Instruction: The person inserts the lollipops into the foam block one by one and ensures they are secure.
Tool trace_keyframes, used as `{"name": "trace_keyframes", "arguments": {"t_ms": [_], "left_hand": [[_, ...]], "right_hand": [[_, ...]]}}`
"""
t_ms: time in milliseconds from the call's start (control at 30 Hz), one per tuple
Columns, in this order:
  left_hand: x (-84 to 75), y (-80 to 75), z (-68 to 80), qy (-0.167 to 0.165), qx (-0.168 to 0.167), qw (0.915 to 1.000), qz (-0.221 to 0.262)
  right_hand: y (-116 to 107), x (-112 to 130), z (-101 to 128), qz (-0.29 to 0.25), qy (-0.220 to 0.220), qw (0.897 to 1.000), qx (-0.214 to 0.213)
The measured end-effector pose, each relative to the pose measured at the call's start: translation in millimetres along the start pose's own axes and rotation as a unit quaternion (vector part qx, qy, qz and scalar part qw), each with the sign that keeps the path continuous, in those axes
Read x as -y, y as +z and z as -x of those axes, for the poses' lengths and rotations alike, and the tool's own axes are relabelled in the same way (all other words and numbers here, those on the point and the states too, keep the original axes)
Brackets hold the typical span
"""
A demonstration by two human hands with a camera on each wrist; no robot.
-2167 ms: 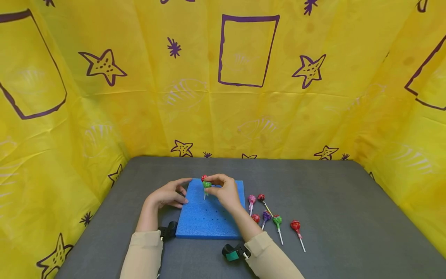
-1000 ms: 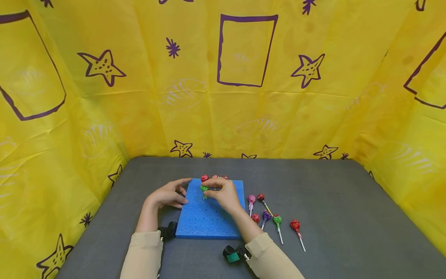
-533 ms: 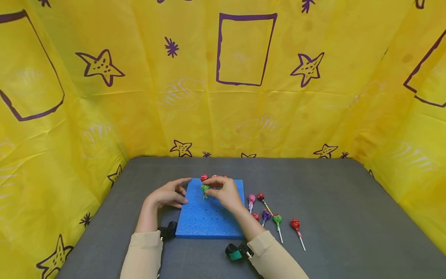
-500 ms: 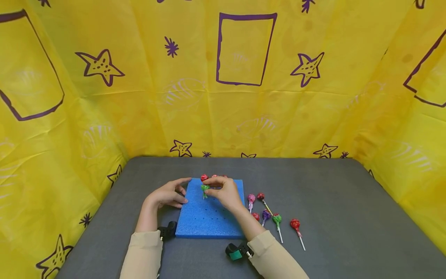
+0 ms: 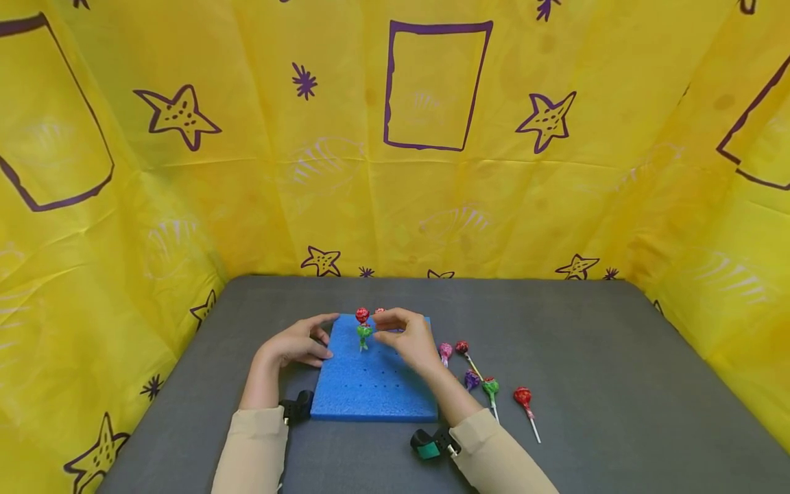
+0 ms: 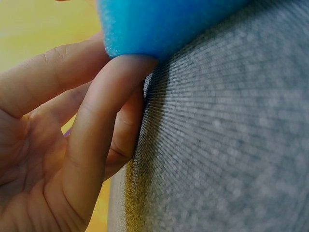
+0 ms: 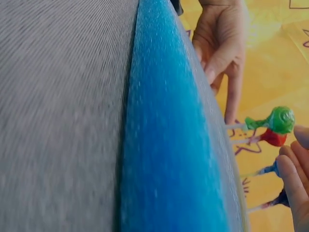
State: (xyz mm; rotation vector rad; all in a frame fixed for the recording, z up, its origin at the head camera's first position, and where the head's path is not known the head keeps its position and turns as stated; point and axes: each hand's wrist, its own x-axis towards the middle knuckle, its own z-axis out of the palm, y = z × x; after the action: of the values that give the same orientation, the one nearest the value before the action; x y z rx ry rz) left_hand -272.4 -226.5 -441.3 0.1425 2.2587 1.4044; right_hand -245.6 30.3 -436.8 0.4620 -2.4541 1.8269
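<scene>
A blue foam board (image 5: 345, 401) with rows of small holes lies on the dark table. My left hand (image 5: 297, 345) rests its fingertips along the board's left edge; in the left wrist view they press at the foam (image 6: 154, 24). Upright in the board stands a green lollipop (image 5: 364, 331), just in front of a red lollipop (image 5: 362, 315). My right hand (image 5: 409, 339) hovers right of the green one, thumb and fingers apart, holding nothing. In the right wrist view, the green candy (image 7: 282, 120) is clear of the fingers, and a blue-wrapped lollipop (image 7: 270, 168) stands farther along.
Right of the board lie loose lollipops: a pink one (image 5: 446, 350), a dark red one (image 5: 462, 347), a purple one (image 5: 472, 379), a green-wrapped one (image 5: 490, 386) and a red-wrapped one (image 5: 522, 396). A yellow patterned cloth (image 5: 345, 206) surrounds the table.
My right hand lowered the green lollipop into the board, then let go and drew back to the right. My left hand has stayed at the board's edge.
</scene>
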Motion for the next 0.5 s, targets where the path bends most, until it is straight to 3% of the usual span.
{"name": "trace_keyframes", "arguments": {"t_ms": [500], "left_hand": [[0.5,0.0,-0.8,-0.001,-0.002,1.0000,-0.007]], "right_hand": [[-36,-7,12,0.057,0.014,0.998,-0.034]]}}
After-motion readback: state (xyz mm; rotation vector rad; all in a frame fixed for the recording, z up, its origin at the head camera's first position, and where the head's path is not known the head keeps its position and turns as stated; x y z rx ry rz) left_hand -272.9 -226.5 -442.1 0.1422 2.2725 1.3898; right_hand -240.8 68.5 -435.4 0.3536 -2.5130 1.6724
